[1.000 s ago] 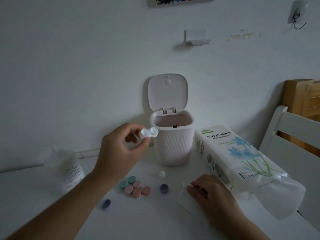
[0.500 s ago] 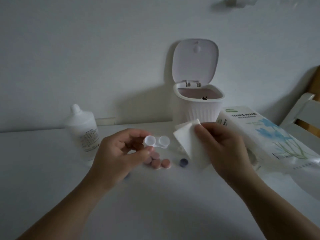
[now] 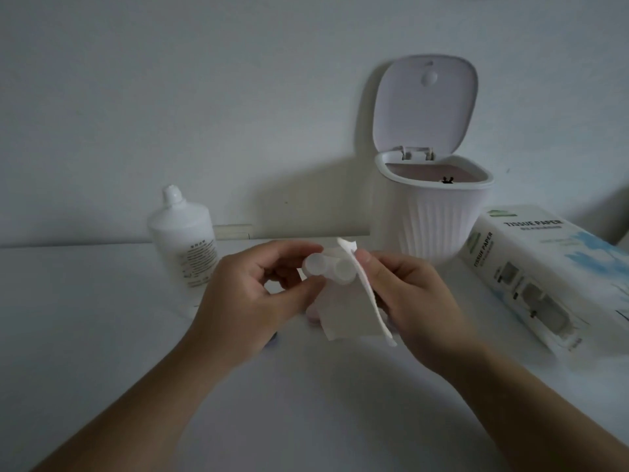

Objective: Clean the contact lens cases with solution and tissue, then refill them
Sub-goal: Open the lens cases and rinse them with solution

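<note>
Wiping step, by the look of it: left hand (image 3: 252, 294) pinching the open case (image 3: 328, 269) above the table (image 3: 102, 335), right hand (image 3: 408, 294) gripping the tissue (image 3: 360, 294) against its right well. Next, probably pressing tissue into each well. Bottle (image 3: 185, 240) left, bin (image 3: 432, 212) behind, pack (image 3: 544, 267) right; open room nearer the body.

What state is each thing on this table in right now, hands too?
Contact lens case: uncapped, pinched by left hand.
Tissue: held by right hand, against the case.
Solution bottle: upright, capped.
Desktop bin: lid up.
Tissue paper pack: lying flat.
</note>
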Tool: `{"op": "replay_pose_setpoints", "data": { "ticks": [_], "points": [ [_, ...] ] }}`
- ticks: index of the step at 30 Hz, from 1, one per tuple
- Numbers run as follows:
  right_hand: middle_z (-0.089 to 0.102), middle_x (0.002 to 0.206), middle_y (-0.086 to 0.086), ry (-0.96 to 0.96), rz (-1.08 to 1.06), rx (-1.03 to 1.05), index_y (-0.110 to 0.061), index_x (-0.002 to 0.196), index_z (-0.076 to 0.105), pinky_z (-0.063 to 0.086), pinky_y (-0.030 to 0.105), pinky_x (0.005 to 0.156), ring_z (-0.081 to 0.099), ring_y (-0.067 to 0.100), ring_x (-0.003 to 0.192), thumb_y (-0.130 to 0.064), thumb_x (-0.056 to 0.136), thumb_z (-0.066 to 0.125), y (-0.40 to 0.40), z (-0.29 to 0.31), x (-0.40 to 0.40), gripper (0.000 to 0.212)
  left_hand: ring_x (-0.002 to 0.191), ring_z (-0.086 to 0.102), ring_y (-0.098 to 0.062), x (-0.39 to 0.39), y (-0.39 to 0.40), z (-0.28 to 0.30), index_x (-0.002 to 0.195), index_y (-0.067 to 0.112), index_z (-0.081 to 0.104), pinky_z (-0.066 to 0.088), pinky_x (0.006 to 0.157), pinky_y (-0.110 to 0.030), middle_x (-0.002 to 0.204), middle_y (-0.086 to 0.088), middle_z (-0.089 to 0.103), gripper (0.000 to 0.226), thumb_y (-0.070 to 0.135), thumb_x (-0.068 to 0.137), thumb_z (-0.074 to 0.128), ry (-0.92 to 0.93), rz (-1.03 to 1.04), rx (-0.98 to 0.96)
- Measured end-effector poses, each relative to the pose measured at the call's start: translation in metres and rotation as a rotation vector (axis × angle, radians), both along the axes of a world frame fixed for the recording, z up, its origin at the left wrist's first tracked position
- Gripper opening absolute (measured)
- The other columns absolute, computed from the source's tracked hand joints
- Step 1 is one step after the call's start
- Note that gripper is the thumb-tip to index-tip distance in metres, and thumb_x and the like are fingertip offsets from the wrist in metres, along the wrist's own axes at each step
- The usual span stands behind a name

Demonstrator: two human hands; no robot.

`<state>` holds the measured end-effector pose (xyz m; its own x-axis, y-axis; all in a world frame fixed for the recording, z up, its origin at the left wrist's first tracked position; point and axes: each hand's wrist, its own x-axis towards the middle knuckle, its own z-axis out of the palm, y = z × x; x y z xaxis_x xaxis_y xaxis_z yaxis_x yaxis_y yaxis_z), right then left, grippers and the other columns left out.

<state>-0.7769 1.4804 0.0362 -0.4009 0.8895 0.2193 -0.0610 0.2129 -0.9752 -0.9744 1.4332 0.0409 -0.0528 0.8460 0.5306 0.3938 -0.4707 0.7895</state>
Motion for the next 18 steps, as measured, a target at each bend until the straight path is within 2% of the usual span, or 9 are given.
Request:
{"op": "replay_pose_setpoints", "data": {
  "ticks": [2, 4, 6, 9, 11, 12, 14, 16, 18],
  "points": [
    [0.074, 0.074, 0.006, -0.026, -0.005, 0.031, -0.012, 0.092, 0.079, 0.054, 0.031, 0.061, 0.067, 0.019, 0.065, -0.047, 0.090, 0.062, -0.001, -0.001, 0.000, 0.039, 0.070, 0.067, -0.017, -0.001, -0.001, -0.001, 0.102, 0.046, 0.076, 0.055, 0.059, -0.045, 0.086, 0.006, 0.075, 0.028, 0.034, 0.077, 0.078, 0.067, 0.029, 0.025],
    [0.073, 0.075, 0.009, -0.054, 0.031, 0.024, -0.013, 0.091, 0.078, 0.050, 0.038, 0.059, 0.066, 0.023, 0.067, -0.045, 0.088, 0.066, -0.001, -0.003, 0.000, 0.034, 0.068, 0.067, -0.018, -0.001, -0.003, 0.000, 0.099, 0.052, 0.074, 0.056, 0.059, -0.045, 0.083, 0.006, 0.073, 0.028, 0.043, 0.073, 0.076, 0.090, 0.048, 0.038],
    [0.073, 0.082, 0.011, -0.093, 0.062, 0.017, -0.016, 0.090, 0.078, 0.048, 0.038, 0.064, 0.066, 0.021, 0.073, -0.045, 0.085, 0.068, 0.002, -0.007, 0.001, 0.031, 0.068, 0.067, -0.021, -0.001, -0.004, -0.001, 0.097, 0.058, 0.072, 0.055, 0.050, -0.051, 0.084, 0.006, 0.071, 0.030, 0.049, 0.069, 0.071, 0.090, 0.056, 0.024],
    [0.074, 0.089, 0.016, -0.113, 0.080, 0.014, -0.015, 0.092, 0.078, 0.047, 0.038, 0.069, 0.065, 0.019, 0.076, -0.045, 0.086, 0.068, 0.004, -0.009, 0.001, 0.033, 0.073, 0.067, -0.017, -0.002, -0.004, -0.003, 0.098, 0.059, 0.071, 0.054, 0.049, -0.051, 0.083, 0.008, 0.071, 0.029, 0.042, 0.074, 0.076, 0.135, 0.061, 0.022],
    [0.074, 0.094, 0.019, -0.125, 0.103, 0.015, -0.014, 0.094, 0.077, 0.048, 0.037, 0.071, 0.065, 0.020, 0.078, -0.046, 0.088, 0.066, 0.004, -0.010, 0.003, 0.035, 0.069, 0.067, -0.020, -0.005, -0.002, -0.004, 0.097, 0.055, 0.073, 0.057, 0.054, -0.045, 0.082, 0.008, 0.070, 0.035, 0.027, 0.079, 0.085, 0.173, 0.074, 0.011],
    [0.074, 0.094, 0.018, -0.132, 0.118, 0.014, -0.014, 0.095, 0.077, 0.049, 0.035, 0.071, 0.066, 0.019, 0.078, -0.046, 0.089, 0.065, 0.004, -0.009, 0.004, 0.034, 0.069, 0.067, -0.019, -0.007, -0.001, -0.005, 0.096, 0.055, 0.073, 0.058, 0.056, -0.036, 0.081, 0.008, 0.070, 0.039, 0.021, 0.080, 0.086, 0.197, 0.082, 0.013],
    [0.074, 0.091, 0.016, -0.152, 0.135, 0.024, -0.016, 0.094, 0.077, 0.049, 0.029, 0.068, 0.065, 0.015, 0.077, -0.046, 0.090, 0.064, 0.005, -0.009, 0.005, 0.033, 0.071, 0.068, -0.016, -0.011, 0.000, -0.004, 0.095, 0.056, 0.073, 0.055, 0.056, -0.023, 0.081, 0.009, 0.069, 0.041, 0.021, 0.079, 0.087, 0.229, 0.080, 0.013],
    [0.069, 0.079, 0.009, -0.195, 0.123, 0.054, -0.014, 0.091, 0.074, 0.046, 0.023, 0.062, 0.059, 0.010, 0.070, -0.046, 0.089, 0.062, 0.004, -0.009, 0.005, 0.034, 0.070, 0.068, -0.018, -0.013, 0.002, -0.003, 0.097, 0.056, 0.073, 0.056, 0.058, -0.029, 0.082, 0.009, 0.069, 0.034, 0.033, 0.075, 0.085, 0.228, 0.064, 0.012],
    [0.064, 0.075, 0.002, -0.224, 0.097, 0.077, -0.012, 0.089, 0.072, 0.042, 0.023, 0.058, 0.055, 0.010, 0.066, -0.047, 0.088, 0.062, 0.004, -0.009, 0.005, 0.036, 0.074, 0.068, -0.016, -0.011, 0.002, -0.004, 0.099, 0.051, 0.073, 0.056, 0.068, -0.035, 0.080, 0.008, 0.070, 0.031, 0.044, 0.070, 0.080, 0.221, 0.051, 0.042]
  ]
}}
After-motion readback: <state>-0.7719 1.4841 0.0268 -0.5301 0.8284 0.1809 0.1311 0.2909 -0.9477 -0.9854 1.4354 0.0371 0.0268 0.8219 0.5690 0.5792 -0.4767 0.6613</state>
